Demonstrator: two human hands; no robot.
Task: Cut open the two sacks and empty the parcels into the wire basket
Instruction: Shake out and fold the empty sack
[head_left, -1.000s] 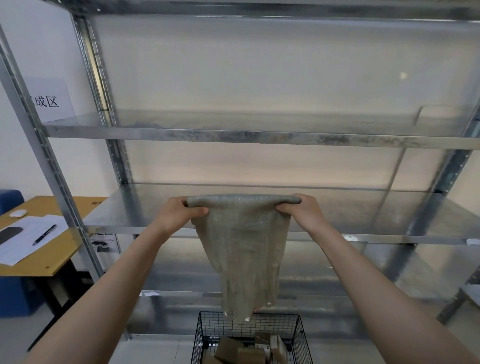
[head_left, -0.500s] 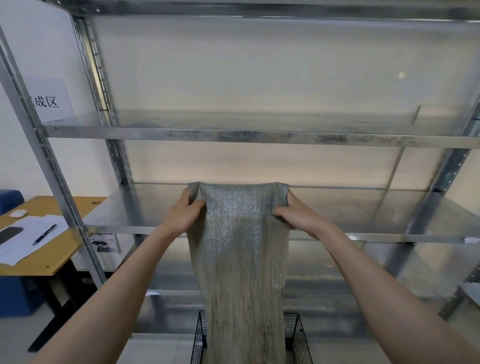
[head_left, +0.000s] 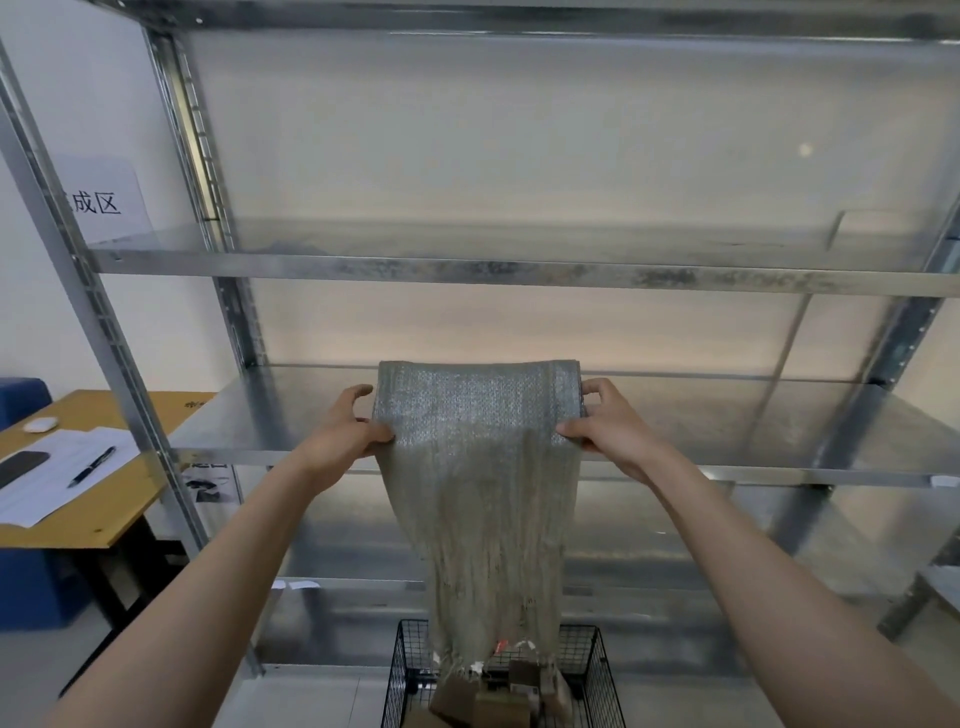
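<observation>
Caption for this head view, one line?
Left hand and right hand hold a limp woven sack hanging over the wire basket of parcels, before metal shelving.

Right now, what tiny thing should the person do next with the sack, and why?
Probably one gentle shake. The left hand and right hand grip the sack by its top corners; it hangs flat and limp, its frayed cut end just over the wire basket, where parcels lie. A shake would likely confirm nothing is stuck inside.
</observation>
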